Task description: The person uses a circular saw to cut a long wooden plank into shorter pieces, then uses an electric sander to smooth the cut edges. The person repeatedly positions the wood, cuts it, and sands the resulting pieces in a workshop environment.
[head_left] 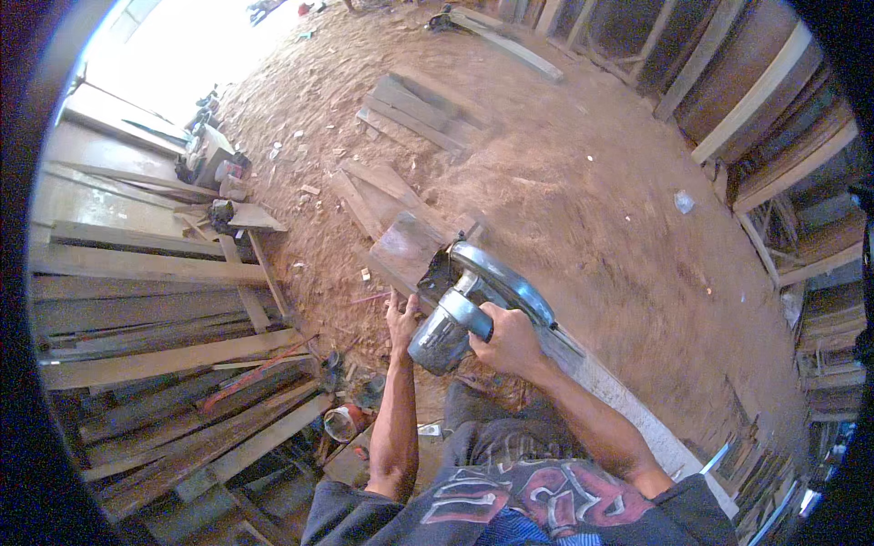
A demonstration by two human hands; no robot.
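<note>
Holds circ. saw (446,328) in R hand (512,340), wrapping R fingers round its handle. Points saw's silvery motor end to near L, w/ curved metal guard (510,284) on R side, arcing from far L down to near R. Sits over brown board (399,247), approx. mid-scene, just far of person's lap; can't tell exactly where base or blade meets wood.

Sets L hand (401,320) at board's near edge, just L of motor. Stretches L fingers toward far side, slightly apart, tips at wood; can't tell if gripping or only touching.

Runs on to near R w/ long pale plank (619,396), from saw past R forearm. Wears dark shirt (546,496) w/ reddish print, at near edge.

Far of board: more loose boards (387,196) on sandy dirt floor (601,246), then a 2nd grp of planks (414,111) farther off. To L: big stack of timber (150,267), lying roughly L to R, plus red pot (344,424) at stack's R end, nr L forearm. Along far R: leaning timbers (756,98). Also a pale plastic scrap (684,202) on floor, well R of saw.
</note>
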